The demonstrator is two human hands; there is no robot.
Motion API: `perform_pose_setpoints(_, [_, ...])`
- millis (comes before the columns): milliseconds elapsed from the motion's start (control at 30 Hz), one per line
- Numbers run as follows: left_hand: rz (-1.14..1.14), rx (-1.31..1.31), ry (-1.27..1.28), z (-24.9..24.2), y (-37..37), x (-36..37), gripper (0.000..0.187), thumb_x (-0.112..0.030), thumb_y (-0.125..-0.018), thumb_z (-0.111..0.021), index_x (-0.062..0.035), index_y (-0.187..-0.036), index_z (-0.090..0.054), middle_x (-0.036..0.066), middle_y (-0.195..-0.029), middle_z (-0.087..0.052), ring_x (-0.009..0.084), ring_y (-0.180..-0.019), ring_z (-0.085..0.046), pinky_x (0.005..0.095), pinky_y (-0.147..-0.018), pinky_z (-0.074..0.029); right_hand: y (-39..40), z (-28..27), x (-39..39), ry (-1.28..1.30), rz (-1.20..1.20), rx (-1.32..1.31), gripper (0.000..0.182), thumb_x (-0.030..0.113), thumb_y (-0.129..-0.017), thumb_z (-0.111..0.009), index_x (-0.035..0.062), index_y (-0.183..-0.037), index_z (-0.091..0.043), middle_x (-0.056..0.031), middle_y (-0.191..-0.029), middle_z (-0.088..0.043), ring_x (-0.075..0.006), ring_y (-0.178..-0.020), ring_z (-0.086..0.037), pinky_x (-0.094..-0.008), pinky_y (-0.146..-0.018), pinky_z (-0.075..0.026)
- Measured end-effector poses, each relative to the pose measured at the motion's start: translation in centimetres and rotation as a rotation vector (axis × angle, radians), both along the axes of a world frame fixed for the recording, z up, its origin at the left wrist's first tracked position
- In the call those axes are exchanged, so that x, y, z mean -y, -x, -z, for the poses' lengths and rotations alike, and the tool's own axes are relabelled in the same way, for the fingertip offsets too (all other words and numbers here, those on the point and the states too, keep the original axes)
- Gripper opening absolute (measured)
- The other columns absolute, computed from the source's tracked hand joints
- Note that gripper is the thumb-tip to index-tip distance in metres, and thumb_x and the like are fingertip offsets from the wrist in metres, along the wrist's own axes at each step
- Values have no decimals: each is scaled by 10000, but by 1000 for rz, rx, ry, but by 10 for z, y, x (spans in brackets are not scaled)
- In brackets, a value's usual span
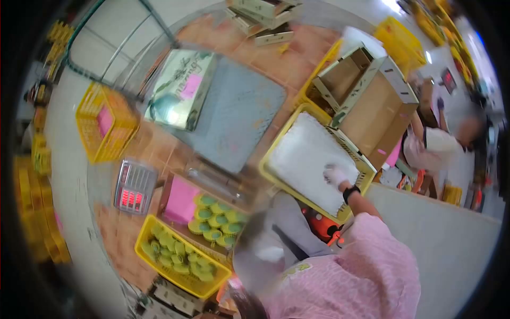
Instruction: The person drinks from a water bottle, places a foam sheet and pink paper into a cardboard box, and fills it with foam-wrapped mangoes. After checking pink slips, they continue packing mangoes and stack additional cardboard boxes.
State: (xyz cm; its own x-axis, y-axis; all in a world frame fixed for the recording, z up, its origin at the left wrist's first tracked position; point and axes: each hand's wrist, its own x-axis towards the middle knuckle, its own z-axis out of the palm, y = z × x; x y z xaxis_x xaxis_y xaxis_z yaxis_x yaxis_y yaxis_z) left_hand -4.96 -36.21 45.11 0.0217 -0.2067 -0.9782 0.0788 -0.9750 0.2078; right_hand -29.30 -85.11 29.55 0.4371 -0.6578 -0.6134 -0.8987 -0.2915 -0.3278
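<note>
My right hand [334, 174], in a white glove with a dark band at the wrist, rests on a white sheet [300, 151]. Its fingers look stretched out and hold nothing I can make out. The sheet covers the inside of a yellow crate [289, 192], and what lies beneath is hidden. Beside that crate is an open cardboard box [372, 114] with a brown inside. My left hand is out of sight.
A cardboard box [215, 219] and a yellow basket [146, 245] hold green-yellow wrapped pieces. Nearby are a scale display [135, 186], a grey platform [239, 114] bearing a printed carton [178, 87], and another yellow crate [103, 130]. A co-worker [433, 146] is at right.
</note>
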Motion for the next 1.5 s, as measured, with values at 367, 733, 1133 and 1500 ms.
perform_pose_setpoints(367, [-51,-55,146,39,20,-57,317,-270,-764,-593,-43,-983,-615,74,-839,-635,153,-716,-580,306,-610,-480,-81,-123,-167,-346,-688,-109,149,140,-726,-530,50,-805,-620,-187,-743,-608,-349,-714,-592,-398,-620,-478])
perform_pose_setpoints(733, [-129,351,54,34,-8,-54,260,-309,-740,-592,-77,-849,-636,107,-802,-637,239,-784,-607,344,-704,-462,-172,-100,-155,-626,-1188,-540,400,408,-762,-529,86,-982,-618,-151,-930,-626,-304,-851,-591,-395,-739,-442])
perform_pose_setpoints(1133, [-158,-113,77,204,-54,-29,387,-336,-797,-562,0,-621,-639,69,-524,-600,155,-452,-587,285,-480,-480,-145,61,-134,-534,-1059,-667,380,414,-702,-625,97,-908,-665,-141,-900,-635,-291,-849,-603,-332,-753,-469])
perform_pose_setpoints(1500, [-530,90,122,271,18,-51,255,-209,-768,-633,3,-627,-635,57,-517,-583,104,-413,-545,237,-390,-439,-117,83,-188,-224,-1057,-536,388,415,-810,-455,92,-850,-666,-137,-844,-636,-331,-809,-587,-386,-703,-462])
